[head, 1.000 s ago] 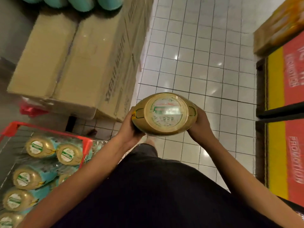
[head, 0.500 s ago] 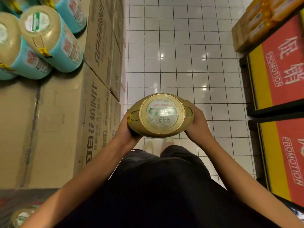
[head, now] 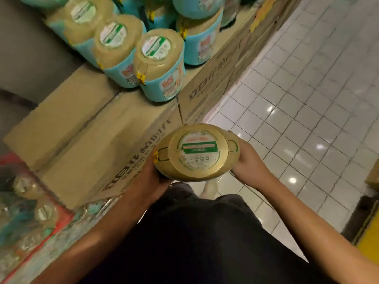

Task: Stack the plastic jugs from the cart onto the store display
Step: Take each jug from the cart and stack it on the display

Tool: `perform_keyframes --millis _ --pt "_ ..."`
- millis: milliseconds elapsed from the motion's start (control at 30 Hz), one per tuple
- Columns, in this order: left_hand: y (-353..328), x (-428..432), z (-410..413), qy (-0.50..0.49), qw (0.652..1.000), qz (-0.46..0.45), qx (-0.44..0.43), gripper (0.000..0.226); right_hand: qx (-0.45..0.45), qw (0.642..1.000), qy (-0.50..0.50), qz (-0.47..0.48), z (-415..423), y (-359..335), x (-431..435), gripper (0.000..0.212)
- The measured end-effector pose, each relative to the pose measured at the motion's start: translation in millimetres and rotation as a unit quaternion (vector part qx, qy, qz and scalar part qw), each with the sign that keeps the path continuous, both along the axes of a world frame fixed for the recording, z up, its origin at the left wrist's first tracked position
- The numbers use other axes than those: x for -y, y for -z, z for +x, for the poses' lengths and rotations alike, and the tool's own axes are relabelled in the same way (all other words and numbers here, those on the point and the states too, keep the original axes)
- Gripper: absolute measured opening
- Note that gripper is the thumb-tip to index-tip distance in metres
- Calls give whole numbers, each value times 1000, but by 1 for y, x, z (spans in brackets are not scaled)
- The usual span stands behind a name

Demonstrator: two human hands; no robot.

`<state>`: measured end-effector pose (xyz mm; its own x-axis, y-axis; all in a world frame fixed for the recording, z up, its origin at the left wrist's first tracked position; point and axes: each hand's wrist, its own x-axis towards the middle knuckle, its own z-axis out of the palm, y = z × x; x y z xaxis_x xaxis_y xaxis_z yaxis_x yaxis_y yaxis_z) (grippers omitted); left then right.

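I hold one golden plastic jug [head: 198, 153] in front of my waist, its round base with a green and white label turned up at the camera. My left hand [head: 152, 177] grips its left side and my right hand [head: 245, 158] grips its right side. Up and to the left, several jugs with turquoise labels [head: 159, 64] lie stacked on the cardboard boxes of the display [head: 98, 136]. More jugs [head: 44, 212] lie in the red-rimmed cart [head: 61, 217] at the lower left, blurred.
A white tiled floor [head: 297, 119] stretches to the right of the boxes. A yellow display base with a dark edge [head: 367, 224] stands at the lower right. A grey wall runs behind the boxes at the left.
The view has swung left and tilted: the stacked jugs on the boxes now fill the upper left and the cart shows again. The jug stays gripped by both hands.
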<state>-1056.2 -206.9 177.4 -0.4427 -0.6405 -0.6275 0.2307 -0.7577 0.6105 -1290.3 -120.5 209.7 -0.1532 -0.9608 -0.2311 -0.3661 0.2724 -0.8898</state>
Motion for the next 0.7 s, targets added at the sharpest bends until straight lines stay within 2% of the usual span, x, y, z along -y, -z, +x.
perform_keyframes --millis 100,200,267,400,500,533,567,633,700 --pt "-5 -1 19 -108 993 33 22 32 5 994 -113 -4 6 -4 50 29" --pt "-12 0 42 -173 985 10 22 46 28 980 -198 -8 27 -3 91 41" --pt "-16 -2 61 -195 980 -15 22 51 34 969 -244 -7 46 0 115 39" --pt "-20 -7 98 -260 965 -39 15 33 50 953 -300 -5 89 7 163 25" --pt "-26 -2 111 -272 961 -43 8 36 42 944 -327 -29 109 1 189 24" --pt "-28 6 116 -272 960 -61 9 43 41 938 -342 -37 117 -3 200 24" --pt "-29 14 120 -276 960 -54 4 54 42 933 -355 -41 122 -8 211 25" --pt "-36 32 128 -293 956 -28 -4 62 28 925 -374 -61 127 -20 233 26" --pt "-43 51 135 -256 965 -55 -17 66 -13 918 -384 -96 128 -33 251 29"
